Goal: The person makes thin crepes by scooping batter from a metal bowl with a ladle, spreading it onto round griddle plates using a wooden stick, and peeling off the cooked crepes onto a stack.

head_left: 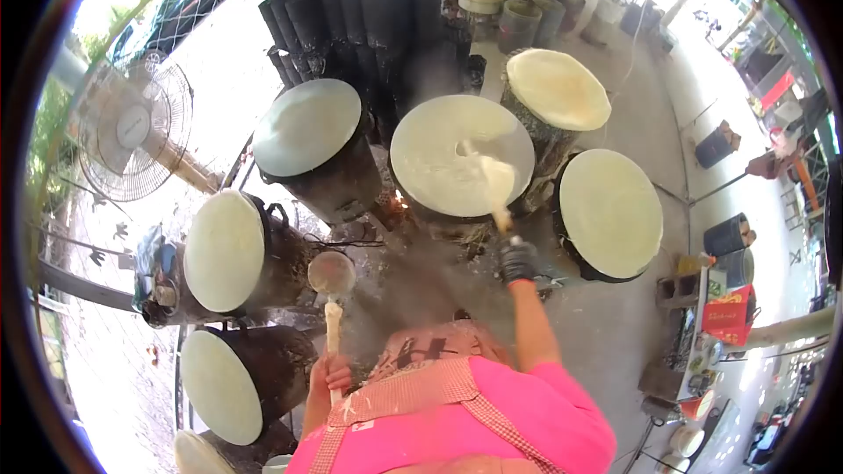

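Note:
My right hand (516, 261), in a dark glove, is closed round the handle of a wooden paddle (497, 183) coated in pale liquid. The paddle's far end dips into an uncovered large pot (406, 197) filled with milky liquid, just ahead of me. Low on the left, my bare left hand (330, 374) grips a ladle (332, 274) by its pale-wrapped handle. The ladle's round bowl is raised and apart from every pot. Small flames (399, 200) glow beside the central pot.
Pots with flat pale tops surround me, including one back left (309, 127), one at left (225, 250) and one at right (611, 214). Dark upright cylinders (351, 17) stack behind. A fan (133, 125) stands far left. Shelving with a red box (727, 314) stands right.

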`<act>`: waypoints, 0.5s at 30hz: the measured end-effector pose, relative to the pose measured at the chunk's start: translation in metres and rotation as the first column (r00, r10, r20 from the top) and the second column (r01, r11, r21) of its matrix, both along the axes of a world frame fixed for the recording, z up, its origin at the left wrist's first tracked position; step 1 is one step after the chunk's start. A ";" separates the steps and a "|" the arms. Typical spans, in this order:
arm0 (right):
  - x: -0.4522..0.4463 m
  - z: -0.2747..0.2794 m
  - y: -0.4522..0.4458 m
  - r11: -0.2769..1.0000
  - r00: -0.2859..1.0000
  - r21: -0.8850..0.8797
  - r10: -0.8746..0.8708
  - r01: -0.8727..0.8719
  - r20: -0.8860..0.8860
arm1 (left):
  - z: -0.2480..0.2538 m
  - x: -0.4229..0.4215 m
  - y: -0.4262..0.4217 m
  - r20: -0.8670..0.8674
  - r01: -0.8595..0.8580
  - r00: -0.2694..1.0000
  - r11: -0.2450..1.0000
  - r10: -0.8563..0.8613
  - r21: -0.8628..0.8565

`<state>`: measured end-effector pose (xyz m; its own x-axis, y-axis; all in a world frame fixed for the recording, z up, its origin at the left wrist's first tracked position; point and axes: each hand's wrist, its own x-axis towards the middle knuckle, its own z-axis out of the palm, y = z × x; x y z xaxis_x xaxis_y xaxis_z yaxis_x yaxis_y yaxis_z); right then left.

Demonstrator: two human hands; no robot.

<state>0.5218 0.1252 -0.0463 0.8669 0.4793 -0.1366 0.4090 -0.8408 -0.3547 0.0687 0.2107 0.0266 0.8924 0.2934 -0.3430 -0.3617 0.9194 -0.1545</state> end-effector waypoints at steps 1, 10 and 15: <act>0.020 0.006 0.004 0.987 0.995 0.140 -0.074 0.083 -0.069 | 0.000 0.005 0.002 -0.007 0.013 1.000 0.999 -0.013 0.031; 0.029 -0.051 -0.032 0.909 0.990 0.392 0.119 -0.140 0.078 | -0.016 0.081 0.014 -0.192 0.091 0.973 0.980 -0.124 -0.175; 0.177 -0.011 0.066 0.883 0.993 0.456 -0.086 0.116 -0.086 | -0.008 0.113 0.005 -0.392 0.075 0.912 0.990 -0.116 -0.119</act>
